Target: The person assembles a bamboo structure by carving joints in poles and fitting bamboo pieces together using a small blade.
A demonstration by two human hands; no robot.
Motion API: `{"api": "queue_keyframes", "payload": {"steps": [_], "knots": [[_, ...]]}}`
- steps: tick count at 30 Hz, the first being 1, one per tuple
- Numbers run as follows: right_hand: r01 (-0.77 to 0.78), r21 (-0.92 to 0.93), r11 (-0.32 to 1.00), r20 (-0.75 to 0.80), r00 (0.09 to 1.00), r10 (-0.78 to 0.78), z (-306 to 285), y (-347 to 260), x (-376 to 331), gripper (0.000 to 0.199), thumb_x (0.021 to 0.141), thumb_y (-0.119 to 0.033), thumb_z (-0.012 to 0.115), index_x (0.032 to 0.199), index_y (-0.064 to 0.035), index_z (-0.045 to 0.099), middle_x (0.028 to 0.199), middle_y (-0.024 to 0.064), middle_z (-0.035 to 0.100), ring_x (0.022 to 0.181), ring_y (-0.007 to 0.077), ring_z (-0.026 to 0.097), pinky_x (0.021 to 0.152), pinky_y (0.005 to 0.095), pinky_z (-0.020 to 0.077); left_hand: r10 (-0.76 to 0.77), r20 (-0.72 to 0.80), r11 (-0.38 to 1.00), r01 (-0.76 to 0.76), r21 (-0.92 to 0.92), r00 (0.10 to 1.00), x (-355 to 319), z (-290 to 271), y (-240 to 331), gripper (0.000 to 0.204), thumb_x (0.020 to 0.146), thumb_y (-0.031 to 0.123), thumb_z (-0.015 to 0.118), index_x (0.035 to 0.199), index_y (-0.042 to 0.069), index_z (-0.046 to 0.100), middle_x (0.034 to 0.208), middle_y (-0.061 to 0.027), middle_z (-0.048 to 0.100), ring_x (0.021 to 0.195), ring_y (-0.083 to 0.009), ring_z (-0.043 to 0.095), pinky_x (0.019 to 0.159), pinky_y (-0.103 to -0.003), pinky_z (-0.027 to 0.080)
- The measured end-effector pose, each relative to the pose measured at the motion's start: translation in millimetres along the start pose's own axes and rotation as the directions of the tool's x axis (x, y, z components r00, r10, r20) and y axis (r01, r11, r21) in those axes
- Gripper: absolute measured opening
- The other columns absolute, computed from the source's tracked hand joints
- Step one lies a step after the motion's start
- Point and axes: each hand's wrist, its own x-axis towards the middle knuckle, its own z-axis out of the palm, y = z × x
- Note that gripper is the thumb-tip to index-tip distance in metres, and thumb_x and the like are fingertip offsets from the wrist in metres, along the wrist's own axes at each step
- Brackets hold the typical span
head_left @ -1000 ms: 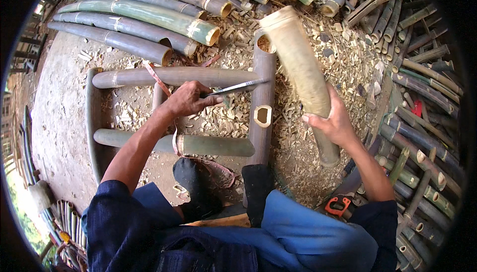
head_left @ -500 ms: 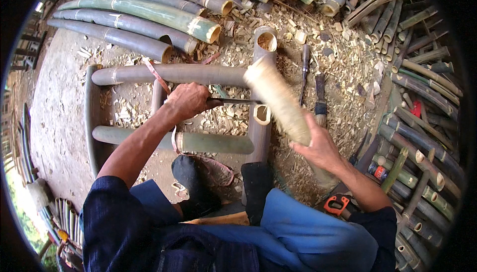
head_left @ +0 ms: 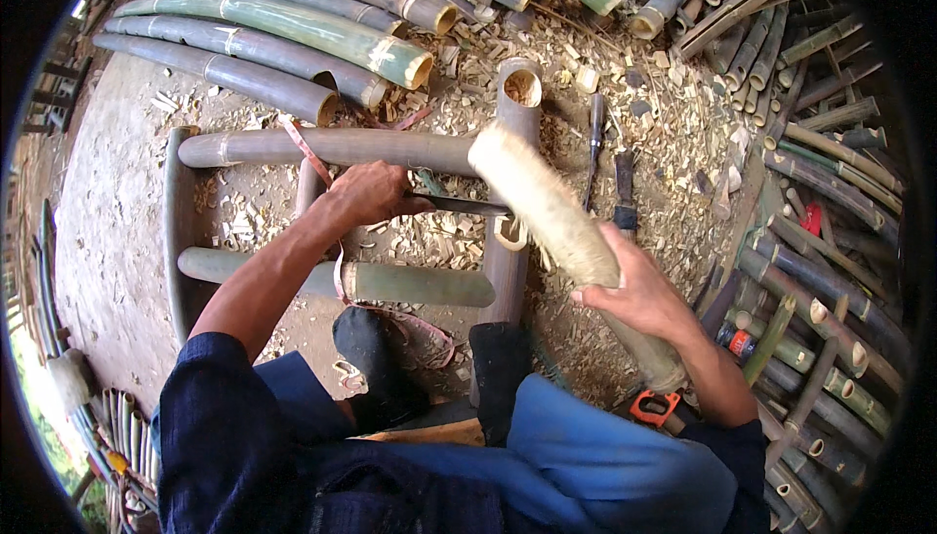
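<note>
My right hand [head_left: 639,285] grips a thick pale bamboo section [head_left: 547,207], which is lifted off the ground and blurred, its far end near the frame's post. My left hand [head_left: 369,192] is closed on the handle of a knife [head_left: 468,206] whose blade points right toward the bamboo section. Under both hands lies a bamboo frame [head_left: 332,148] of two crossbars joined to an upright post with an open top [head_left: 520,90]. A pink tape [head_left: 310,158] drapes over the frame.
Long green and grey bamboo poles [head_left: 293,31] are stacked at the back. Split bamboo and cut pieces [head_left: 820,231] pile up on the right. Chisels [head_left: 595,134] lie among wood chips beyond the post. An orange tool [head_left: 652,405] lies by my right knee.
My right hand has swung the bamboo section up and left, from lying at the right to hovering across the post. The left hand with the knife stayed over the frame.
</note>
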Motion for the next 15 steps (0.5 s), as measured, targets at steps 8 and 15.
{"api": "queue_keyframes", "payload": {"steps": [8, 15], "knots": [[-0.015, 0.041, 0.999, 0.007, 1.000, 0.015, 34.9, 29.0, 5.1, 0.083, 0.081, -0.032, 0.078, 0.144, 0.0057, 0.038, 0.121, 0.0251, 0.063, 0.101, 0.0323, 0.070, 0.095, 0.0448, 0.0557, 0.047, 0.027, 0.999, -0.047, -0.017, 0.999, 12.4, 2.3, -2.2, 0.073, 0.088, 0.070, 0.065, 0.078, -0.002, 0.073, 0.078, -0.0269, 0.070, 0.079, -0.0440, 0.071, 0.074, -0.054, 0.056], [0.119, 0.446, 0.887, -0.157, 0.986, -0.053, 7.7, 13.9, -7.6, 0.086, 0.079, -0.023, 0.084, 0.148, 0.0022, 0.041, 0.127, 0.0150, 0.063, 0.115, 0.0225, 0.062, 0.105, 0.0380, 0.0483, 0.170, -0.128, 0.972, -0.144, 0.185, 0.977, -9.0, 24.3, -6.4, 0.060, 0.097, 0.064, 0.056, 0.082, 0.008, 0.073, 0.067, -0.0151, 0.068, 0.065, -0.0337, 0.071, 0.060, -0.048, 0.056]]}}
